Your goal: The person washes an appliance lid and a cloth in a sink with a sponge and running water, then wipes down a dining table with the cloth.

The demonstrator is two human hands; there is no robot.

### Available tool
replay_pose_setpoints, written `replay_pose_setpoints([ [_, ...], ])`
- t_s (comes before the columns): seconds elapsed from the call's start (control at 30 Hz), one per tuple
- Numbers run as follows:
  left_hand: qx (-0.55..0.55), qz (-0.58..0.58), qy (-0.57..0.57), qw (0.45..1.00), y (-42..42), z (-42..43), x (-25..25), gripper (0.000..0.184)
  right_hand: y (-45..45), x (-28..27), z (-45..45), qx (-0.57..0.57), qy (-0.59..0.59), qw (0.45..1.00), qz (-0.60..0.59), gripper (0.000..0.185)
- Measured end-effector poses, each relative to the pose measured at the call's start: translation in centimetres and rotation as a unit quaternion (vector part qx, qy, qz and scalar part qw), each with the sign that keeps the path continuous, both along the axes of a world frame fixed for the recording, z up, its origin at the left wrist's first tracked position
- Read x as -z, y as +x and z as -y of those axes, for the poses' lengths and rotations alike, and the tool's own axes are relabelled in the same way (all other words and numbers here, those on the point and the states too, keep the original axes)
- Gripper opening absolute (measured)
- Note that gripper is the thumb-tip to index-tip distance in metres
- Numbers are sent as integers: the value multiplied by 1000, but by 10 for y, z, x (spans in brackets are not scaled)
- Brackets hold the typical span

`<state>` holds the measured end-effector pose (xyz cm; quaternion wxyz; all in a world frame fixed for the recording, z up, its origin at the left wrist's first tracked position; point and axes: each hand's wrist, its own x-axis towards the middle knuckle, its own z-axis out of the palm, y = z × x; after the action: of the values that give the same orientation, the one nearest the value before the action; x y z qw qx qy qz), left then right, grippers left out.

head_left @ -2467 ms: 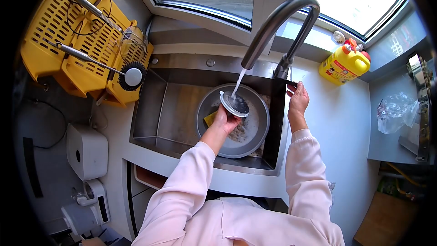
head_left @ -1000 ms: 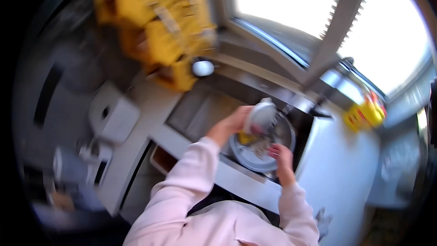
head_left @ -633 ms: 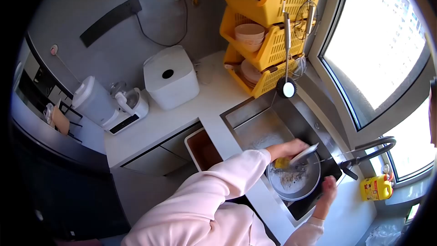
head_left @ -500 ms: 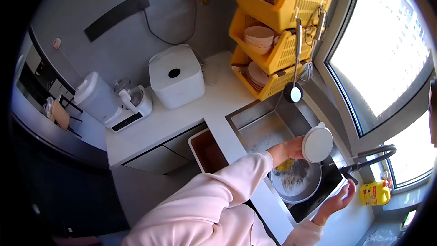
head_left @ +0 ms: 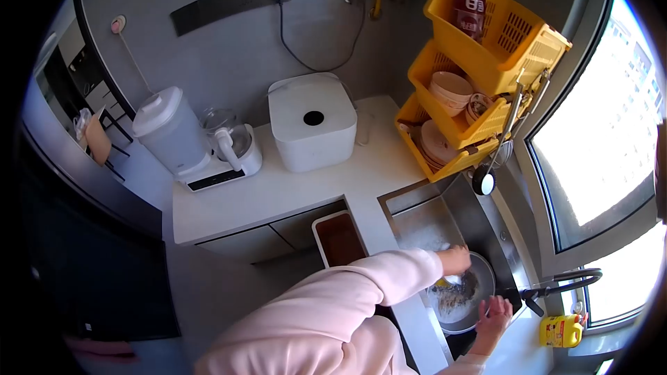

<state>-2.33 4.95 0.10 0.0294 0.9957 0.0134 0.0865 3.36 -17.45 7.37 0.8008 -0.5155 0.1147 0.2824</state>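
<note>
My left hand (head_left: 456, 260) is closed over the pan, its back toward me. Under its fingers shows a small part of a white round lid-like piece (head_left: 453, 280); most of it is hidden. The round metal pan (head_left: 488, 276) sits in the sink and contains whitish liquid with dark bits. Something yellow (head_left: 441, 282) lies beside the white piece, too small to name. My right hand (head_left: 495, 314) is at the pan's near right rim, fingers apart and slightly bent, with nothing seen in it. Whether it touches the rim, I cannot tell.
A black faucet (head_left: 563, 285) rises by the window, with a yellow bottle (head_left: 559, 332) near it. Stacked yellow baskets (head_left: 511, 62) hold bowls and plates. A white box-shaped appliance (head_left: 313, 128) and a kettle-like appliance (head_left: 229, 149) stand on the counter (head_left: 278, 201). A brown-lined bin (head_left: 339, 236) adjoins the sink.
My left hand has lowered the white round piece from above the pan down into it. My right hand has moved in toward the pan's rim. The view has shifted.
</note>
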Motion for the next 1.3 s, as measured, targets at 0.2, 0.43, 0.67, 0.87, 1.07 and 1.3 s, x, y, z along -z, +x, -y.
replay_pose_setpoints([
  [0.2, -72, -12, -446, 892, -90, -105, -96, 34, -68, -7, -52, -47, -188, 977, 91, 34],
  [0.43, -375, 79, -332, 862, -323, -262, -251, 30, -84, 57, -86, -130, -158, 974, 94, 31],
  [0.67, -691, 69, -131, 708, -500, -367, -279, 45, -133, 26, -133, -152, -100, 971, 153, 31],
  [0.87, -728, 16, -13, 685, -529, -375, -245, 40, -139, 30, -141, -127, -105, 974, 156, 30],
  [1.07, -721, -32, -3, 692, -536, -382, -221, 37, -144, 30, -139, -116, -104, 974, 166, 30],
  [1.3, -737, -13, 9, 675, -536, -389, -207, 36, -139, 46, -140, -104, -159, 973, 129, 36],
])
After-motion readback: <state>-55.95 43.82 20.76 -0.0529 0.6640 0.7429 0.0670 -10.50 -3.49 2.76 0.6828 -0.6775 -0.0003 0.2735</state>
